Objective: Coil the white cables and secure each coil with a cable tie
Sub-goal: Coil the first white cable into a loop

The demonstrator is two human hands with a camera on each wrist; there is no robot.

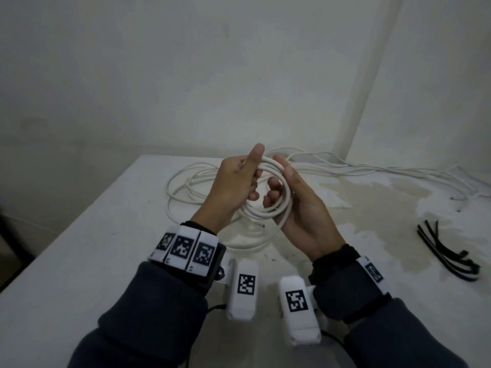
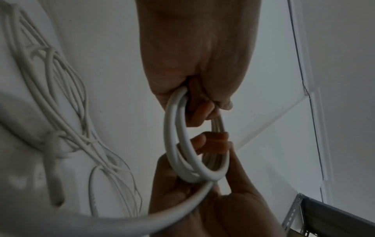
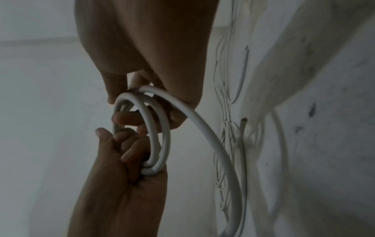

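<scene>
A thick white cable is wound into a small coil [image 1: 285, 200] held above the table [image 1: 101, 243] between both hands. My left hand [image 1: 251, 179] grips the coil's left side, fingers curled through the loops and thumb pointing up. My right hand [image 1: 277, 181] holds the right side, thumb on top and fingers inside the ring. In the left wrist view the coil [image 2: 172, 141] hangs from the left hand [image 2: 202, 104], with the right hand [image 2: 202, 197] below. In the right wrist view the cable's loose tail [image 3: 213, 141] runs off the coil [image 3: 162, 133] down to the table. Black cable ties [image 1: 446, 251] lie at the right.
More of the thick cable lies in loose loops [image 1: 183, 184] on the table behind the hands. Several thinner white cables [image 1: 377, 171] trail along the back toward the right edge. A stained patch [image 1: 385, 197] marks the tabletop. Walls close off the back and right.
</scene>
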